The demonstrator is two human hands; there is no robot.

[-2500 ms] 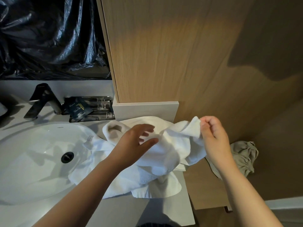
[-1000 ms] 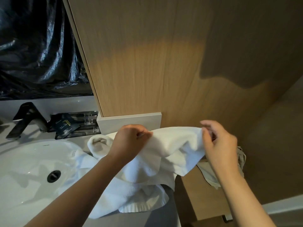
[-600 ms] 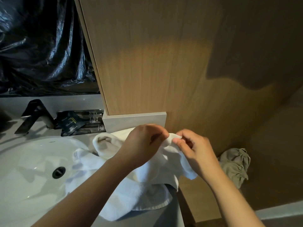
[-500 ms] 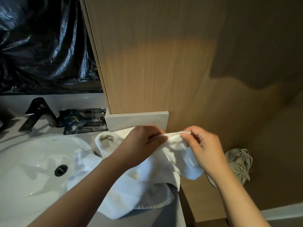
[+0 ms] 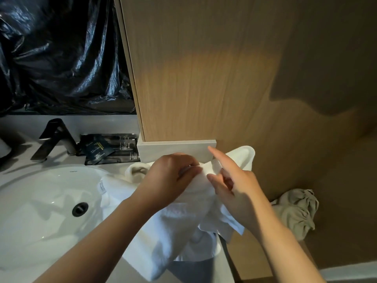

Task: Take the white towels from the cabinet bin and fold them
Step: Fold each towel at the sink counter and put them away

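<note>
While the left hand (image 5: 171, 180) pinches the upper edge of the white towel (image 5: 163, 231), the right hand (image 5: 234, 190) grips the cloth just beside it, with the index finger straight. The towel lies crumpled on the counter (image 5: 18, 162), partly over the sink (image 5: 30, 201) rim.

One left hand (image 5: 169, 178), one right hand (image 5: 236, 190), one sink (image 5: 40, 201), one tap (image 5: 55, 137), one grey cloth (image 5: 295, 211)

Looks like a bathroom, hotel-style: white basin (image 5: 40, 201) with round drain (image 5: 80, 209) at eight o'clock, dark tap (image 5: 55, 137) and black toiletry packets (image 5: 108, 149) at nine on a grey counter (image 5: 16, 162), white towels (image 5: 163, 231) heaped at six, wood-grain panel (image 5: 193, 78) at twelve.
</note>
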